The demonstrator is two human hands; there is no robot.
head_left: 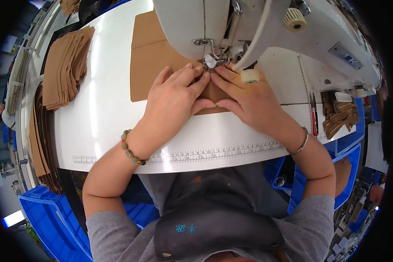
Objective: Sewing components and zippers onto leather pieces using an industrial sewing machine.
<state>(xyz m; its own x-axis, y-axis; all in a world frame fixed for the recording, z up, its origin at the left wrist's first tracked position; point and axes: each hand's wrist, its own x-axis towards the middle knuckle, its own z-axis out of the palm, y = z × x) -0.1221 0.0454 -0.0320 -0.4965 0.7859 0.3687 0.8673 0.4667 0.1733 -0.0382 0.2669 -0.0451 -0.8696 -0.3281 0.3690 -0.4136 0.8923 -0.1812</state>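
A flat brown piece of leather-like material (pixel 150 72) lies on the white table, running under the presser foot of a sewing machine (pixel 192 26). My left hand (pixel 172 98) rests on it left of the needle area, fingers stretched forward and slightly bent. On the other side, my right hand (pixel 251 96) lies flat on the same piece with its fingers spread. Both thumbs point inward and almost meet at the piece's near edge. The fingertips of both hands come close to the white-tipped presser foot (pixel 212 61). Neither hand grasps anything.
Stacked brown pieces (pixel 67 65) sit at the left, with more hanging past the edge (pixel 41 148). Small brown strips (pixel 341 115) and a red-handled tool (pixel 314 115) lie at the right. A printed ruler (pixel 201 156) follows the near edge. Blue bins (pixel 52 214) stand below.
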